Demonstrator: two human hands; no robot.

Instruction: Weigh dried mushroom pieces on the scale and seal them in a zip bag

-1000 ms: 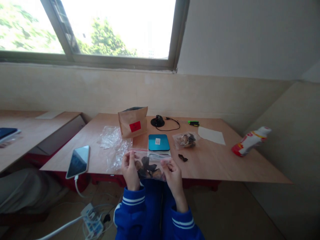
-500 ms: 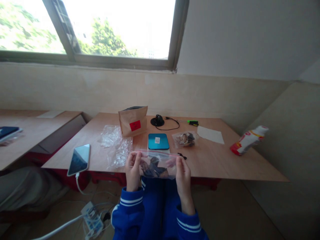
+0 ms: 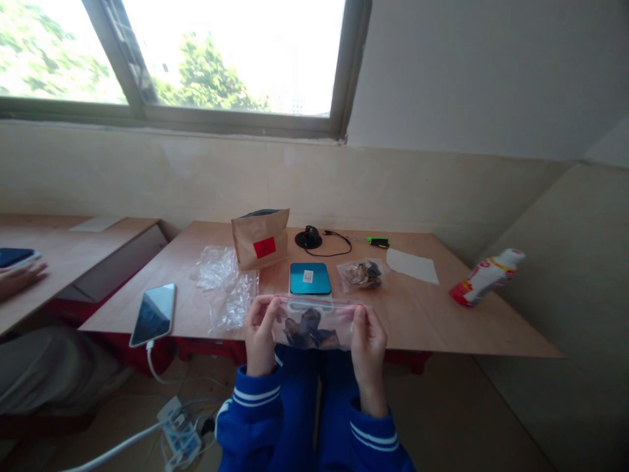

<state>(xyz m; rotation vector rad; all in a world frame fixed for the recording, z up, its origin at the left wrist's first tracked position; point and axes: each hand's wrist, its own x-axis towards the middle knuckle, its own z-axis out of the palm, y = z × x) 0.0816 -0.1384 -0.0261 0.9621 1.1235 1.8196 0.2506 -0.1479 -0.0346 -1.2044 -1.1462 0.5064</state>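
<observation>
Both my hands hold a clear zip-top plastic bag [image 3: 314, 324] with a red seal strip, stretched flat just above the near table edge. My left hand [image 3: 260, 334] pinches its left end, and my right hand [image 3: 368, 339] pinches its right end. Dark, dried, mushroom-like pieces lie inside the bag. Just beyond it sits a teal digital scale [image 3: 310, 278]. A second small bag of similar dried pieces [image 3: 362, 275] lies to the right of the scale.
On the wooden table [image 3: 417, 321] are a kraft paper bag [image 3: 260, 240], crumpled plastic film [image 3: 226, 288], a smartphone on a cable [image 3: 153, 314], a white sheet [image 3: 413, 266], and a lying bottle [image 3: 486, 278]. A co-worker's hand [image 3: 17, 278] rests on the left desk.
My hands have moved apart, pulling the bag wider and flatter. The loose dark piece on the table no longer shows. A co-worker's hand has appeared at the left desk.
</observation>
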